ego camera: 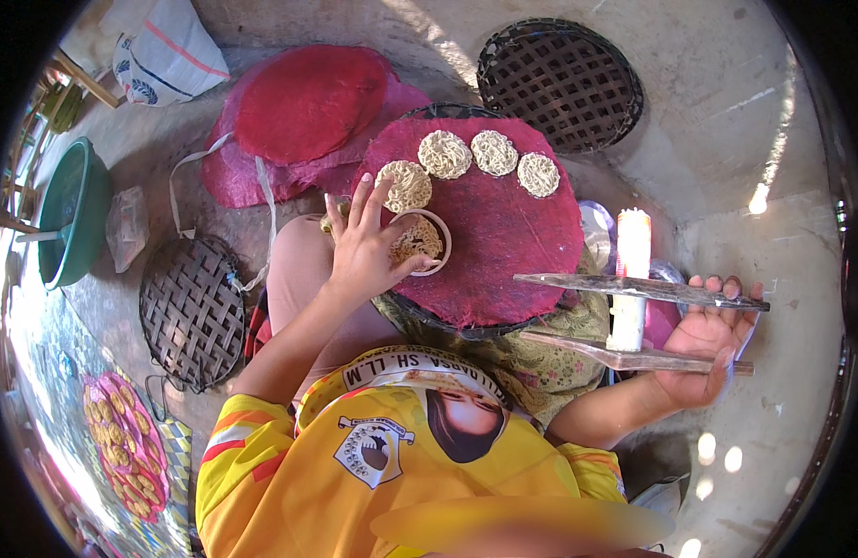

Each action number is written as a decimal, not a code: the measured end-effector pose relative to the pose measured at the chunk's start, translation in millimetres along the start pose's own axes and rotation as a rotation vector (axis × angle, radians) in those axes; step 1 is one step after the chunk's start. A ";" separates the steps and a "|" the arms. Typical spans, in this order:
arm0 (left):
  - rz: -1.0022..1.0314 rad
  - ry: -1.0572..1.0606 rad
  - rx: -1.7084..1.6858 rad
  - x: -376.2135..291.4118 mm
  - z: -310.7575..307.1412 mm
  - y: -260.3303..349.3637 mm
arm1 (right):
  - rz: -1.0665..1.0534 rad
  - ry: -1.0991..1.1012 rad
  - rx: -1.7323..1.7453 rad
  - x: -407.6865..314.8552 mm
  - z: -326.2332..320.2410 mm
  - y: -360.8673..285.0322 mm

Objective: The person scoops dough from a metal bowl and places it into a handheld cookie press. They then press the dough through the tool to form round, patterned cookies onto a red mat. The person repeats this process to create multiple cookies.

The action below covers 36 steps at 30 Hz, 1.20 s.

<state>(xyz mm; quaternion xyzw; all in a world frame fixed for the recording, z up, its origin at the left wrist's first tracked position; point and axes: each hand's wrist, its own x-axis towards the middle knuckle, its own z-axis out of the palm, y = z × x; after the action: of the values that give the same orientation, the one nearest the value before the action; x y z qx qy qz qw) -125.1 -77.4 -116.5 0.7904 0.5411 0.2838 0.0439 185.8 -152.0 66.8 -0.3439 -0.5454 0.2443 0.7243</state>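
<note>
My left hand (368, 254) spreads over a pale ring mould (447, 240), thumb and forefinger at its rim. Noodle-like dough strands (420, 240) lie inside the ring. Its middle finger reaches a round cake of strands (406, 183). Both rest on a magenta woven cloth (498, 258) over a dark basket on my lap. At the right, my right hand (704, 338) holds the ends of an upper wooden bar (652, 287) and a lower wooden bar (631, 359), its thumb over the lower one. A white tube (630, 324) stands between the bars, with whitish bits on its end.
Three more strand cakes (495, 152) curve along the cloth's far edge. Red and pink cloth rounds (310, 101) lie at the far left. Woven baskets (561, 87) sit on the concrete floor. A green basin (76, 209) and a white sack (171, 56) stand at the left.
</note>
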 end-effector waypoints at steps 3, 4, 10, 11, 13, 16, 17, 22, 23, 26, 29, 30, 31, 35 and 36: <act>0.015 -0.011 -0.041 0.7 -0.4 -0.3 | -0.001 0.001 0.008 -0.8 -1.1 -0.5; 0.023 -0.032 -0.043 1.3 -0.8 -0.3 | -0.001 0.005 0.011 -1.1 -1.0 -0.5; 0.033 -0.082 -0.045 9.9 -2.1 2.6 | 0.017 0.030 0.007 -1.6 4.2 -0.6; 0.043 -0.082 -0.049 10.1 -2.8 3.2 | 0.015 0.017 0.020 -1.6 5.1 -0.8; 0.030 -0.071 -0.079 9.7 -3.4 4.5 | 0.018 0.019 0.034 -1.9 5.9 -1.0; 0.033 -0.081 -0.097 9.4 -3.2 5.3 | 0.012 0.056 0.007 -3.0 4.8 -0.6; 0.027 -0.096 -0.101 9.6 -3.2 5.3 | 0.014 0.050 0.007 -3.4 4.1 -0.7; 0.034 -0.021 -0.240 9.2 -8.5 20.0 | 0.055 -0.146 0.090 3.1 7.8 -3.9; 0.022 0.018 -0.324 6.4 -11.8 28.0 | 0.086 -0.215 0.199 7.7 11.4 -4.5; 0.138 -0.353 -1.278 0.4 -13.0 70.1 | 0.211 -0.395 0.516 32.9 28.7 -1.1; -0.010 -1.199 -2.265 -9.6 -11.1 119.6 | 0.395 -0.537 0.670 62.8 52.7 17.7; -0.016 -1.331 -2.413 -11.9 -11.7 128.7 | 0.464 -0.604 0.672 73.2 61.8 29.0; -0.011 -1.488 -2.544 -12.4 -11.2 134.6 | 0.539 -0.674 0.686 80.9 69.6 39.0; -0.065 -1.573 -2.765 -12.1 -5.3 136.0 | 0.815 -0.569 0.603 81.1 90.6 85.2; -0.118 -1.559 -2.864 -12.9 -2.8 134.8 | 0.864 -0.648 0.682 81.9 98.0 103.8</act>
<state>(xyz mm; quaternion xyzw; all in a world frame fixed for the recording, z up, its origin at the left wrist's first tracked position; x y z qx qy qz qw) -17.8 -144.7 -68.6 -0.0295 0.2740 -0.0783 -0.9581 117.5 -2.7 55.0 -0.1919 -0.4406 0.7658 0.4274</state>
